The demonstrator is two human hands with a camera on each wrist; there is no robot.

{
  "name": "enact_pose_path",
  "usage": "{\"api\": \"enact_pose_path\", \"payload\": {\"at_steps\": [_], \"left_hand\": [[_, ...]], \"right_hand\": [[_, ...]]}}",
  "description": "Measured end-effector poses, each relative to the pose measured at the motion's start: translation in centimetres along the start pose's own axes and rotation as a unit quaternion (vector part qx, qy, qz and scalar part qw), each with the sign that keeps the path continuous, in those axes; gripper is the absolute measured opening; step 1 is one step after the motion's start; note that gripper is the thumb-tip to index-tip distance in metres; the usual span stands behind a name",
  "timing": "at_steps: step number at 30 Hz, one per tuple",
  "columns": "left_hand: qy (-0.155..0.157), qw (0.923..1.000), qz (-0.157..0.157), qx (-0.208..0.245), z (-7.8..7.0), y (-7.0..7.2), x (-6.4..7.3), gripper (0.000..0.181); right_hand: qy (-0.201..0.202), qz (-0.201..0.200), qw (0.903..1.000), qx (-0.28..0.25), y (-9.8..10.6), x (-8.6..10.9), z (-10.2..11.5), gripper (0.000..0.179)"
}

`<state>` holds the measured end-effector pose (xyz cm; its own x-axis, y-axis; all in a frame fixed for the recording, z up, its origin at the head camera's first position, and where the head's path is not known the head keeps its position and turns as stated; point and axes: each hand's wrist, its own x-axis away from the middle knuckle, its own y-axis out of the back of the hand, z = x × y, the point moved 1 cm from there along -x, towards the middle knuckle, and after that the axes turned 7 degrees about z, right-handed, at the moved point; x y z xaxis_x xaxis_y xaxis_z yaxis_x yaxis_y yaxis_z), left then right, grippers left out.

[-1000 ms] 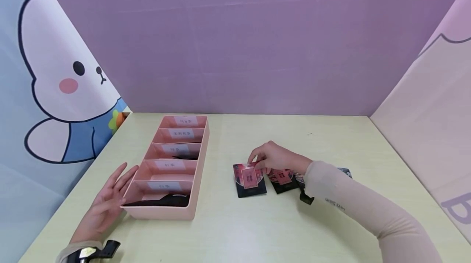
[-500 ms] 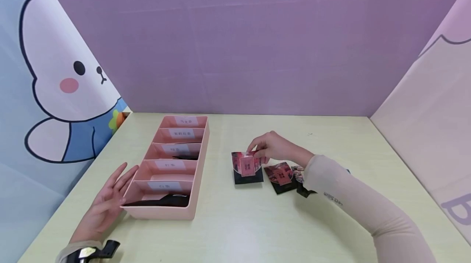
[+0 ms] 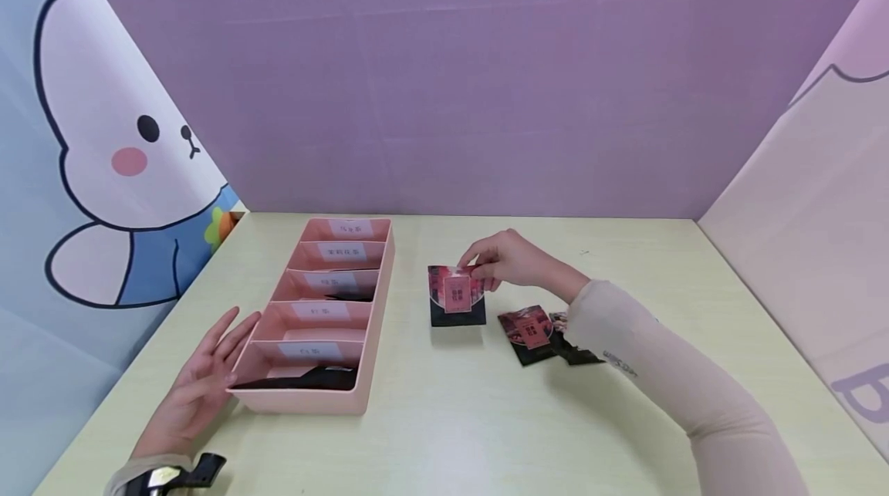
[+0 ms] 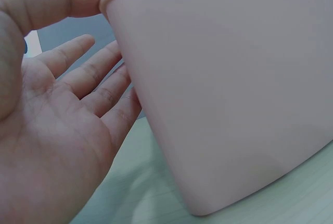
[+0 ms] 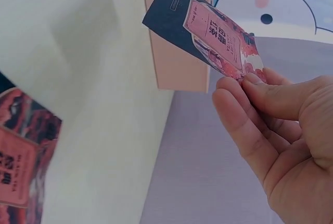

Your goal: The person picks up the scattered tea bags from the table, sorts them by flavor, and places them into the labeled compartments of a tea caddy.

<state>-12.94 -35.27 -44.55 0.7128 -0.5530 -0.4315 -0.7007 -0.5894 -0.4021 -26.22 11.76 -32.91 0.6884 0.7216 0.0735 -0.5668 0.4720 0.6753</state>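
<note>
My right hand (image 3: 517,258) pinches a tea sachet (image 3: 457,295) by its top edge, thumb against fingertips. The sachet, black below with a red pattern and pink label, hangs above the table, to the right of a pink divided box (image 3: 299,402). In the right wrist view the held sachet (image 5: 208,36) tilts in front of the box's wall. My left hand (image 3: 197,396) is at the box's near left corner, fingers extended. In the left wrist view the thumb touches the rim of the box (image 4: 218,88), and the other fingers lie along its side.
Another red-and-black sachet (image 3: 531,334) lies on the table (image 3: 444,434), and a further dark sachet (image 3: 572,349) is partly under the right sleeve. Labelled compartments divide the box; a black packet (image 3: 312,378) sits in the nearest one. A purple backdrop (image 3: 472,95) stands behind.
My right hand has lifted the pinched sachet off the table and carried it away from me and slightly left. The left hand and the box have stayed put.
</note>
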Motion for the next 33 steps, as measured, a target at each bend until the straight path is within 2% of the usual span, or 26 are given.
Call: {"api": "enact_pose_path", "payload": {"at_steps": [7,13,16,20,24,33], "left_hand": [[-0.002,1.0000,0.005,0.001,0.1,0.0,0.0,0.082],[0.008,0.9997,-0.018,-0.011,-0.1,-0.3,-0.1,0.082],[0.005,0.9998,-0.019,-0.006,-0.1,-0.4,-0.2,0.083],[-0.003,0.9999,-0.015,0.006,-0.1,-0.4,-0.3,0.083],[-0.002,0.9999,-0.011,-0.007,0.0,-0.2,-0.2,0.083],[-0.002,1.0000,0.001,-0.007,0.1,0.2,0.0,0.083]], "right_hand": [[0.014,-0.012,0.9998,0.004,0.5,-0.4,1.0,0.022],[0.018,-0.014,0.9997,0.004,0.8,-0.7,2.0,0.023],[0.017,-0.014,0.9997,0.007,0.9,-0.9,2.4,0.023],[0.021,-0.016,0.9992,0.029,1.1,-1.4,3.0,0.022],[0.022,-0.017,0.9985,0.047,1.3,-2.1,3.7,0.022],[0.016,-0.007,0.9993,0.033,0.8,-4.0,5.4,0.023]]}}
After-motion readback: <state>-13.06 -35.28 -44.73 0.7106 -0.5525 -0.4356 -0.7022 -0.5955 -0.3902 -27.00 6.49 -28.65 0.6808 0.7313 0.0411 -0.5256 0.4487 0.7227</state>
